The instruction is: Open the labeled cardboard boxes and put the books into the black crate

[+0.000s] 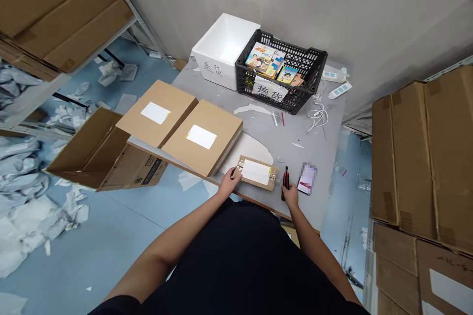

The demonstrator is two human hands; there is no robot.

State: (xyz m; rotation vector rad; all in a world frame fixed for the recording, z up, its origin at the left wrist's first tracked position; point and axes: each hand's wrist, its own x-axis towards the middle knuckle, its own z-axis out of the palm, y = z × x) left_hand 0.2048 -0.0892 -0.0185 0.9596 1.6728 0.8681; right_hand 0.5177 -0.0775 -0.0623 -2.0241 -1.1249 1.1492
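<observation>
A small flat cardboard parcel [256, 173] with a white label and shiny tape at both ends lies near the table's front edge. My left hand [228, 183] grips its left end, fingers closed on it. To the right of the parcel, a red and black utility knife [286, 179] points away from me, and my right hand [290, 195] is closed round its lower part. Just right of that hand lies a phone [307, 179]. Two larger labelled cardboard boxes, one [203, 135] nearer and one [157, 112] farther left, rest side by side on the table.
A white foam box [216, 70] and a black crate [283, 101] of booklets stand at the table's back. A white cable [318, 117] and power strips [340, 90] lie right. An open carton [107, 157] stands left of the table; shelves flank both sides.
</observation>
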